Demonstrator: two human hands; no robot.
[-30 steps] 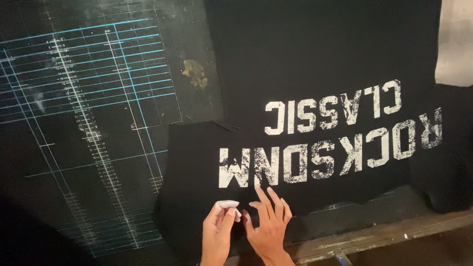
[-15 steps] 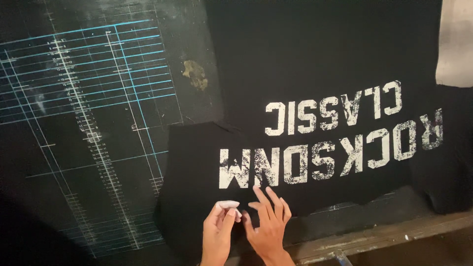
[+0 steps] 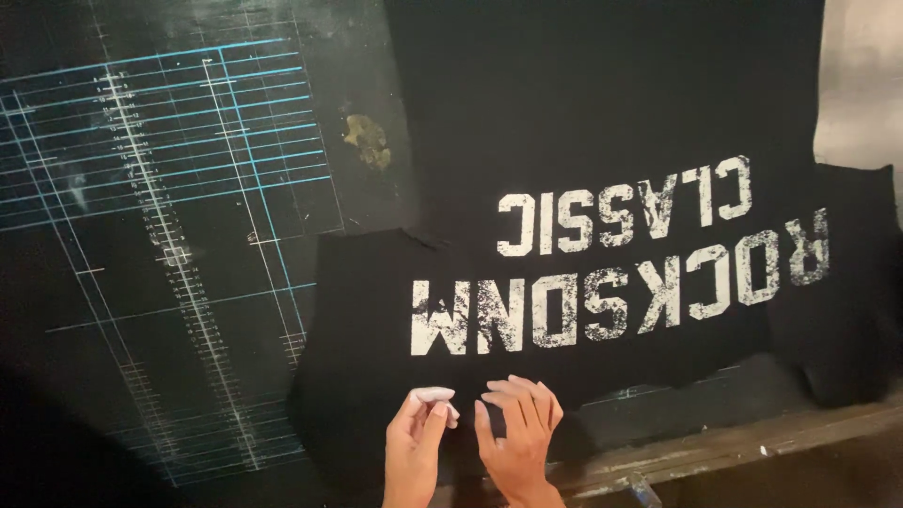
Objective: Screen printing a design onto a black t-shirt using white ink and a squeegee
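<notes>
i see my left hand (image 3: 414,442) at the near edge, fingers drawn together and pinched on a small pale piece of chalk (image 3: 435,394) whose tip rests against the black shirt (image 3: 602,141). my right hand (image 3: 515,428) lies just beside it, fingers spread and pressed flat on the fabric, gripping nothing. the shirt lies spread on the dark counter (image 3: 188,235), taking up the centre and right, with blocky white lettering (image 3: 611,263) across it, upside down from my view. both wrists are cut off by the bottom of the frame. to the left the counter carries faint blue and white grid lines (image 3: 169,122), worn and hard to read. a yellowish stain (image 3: 369,139) sits just left of the shirt's far part.
</notes>
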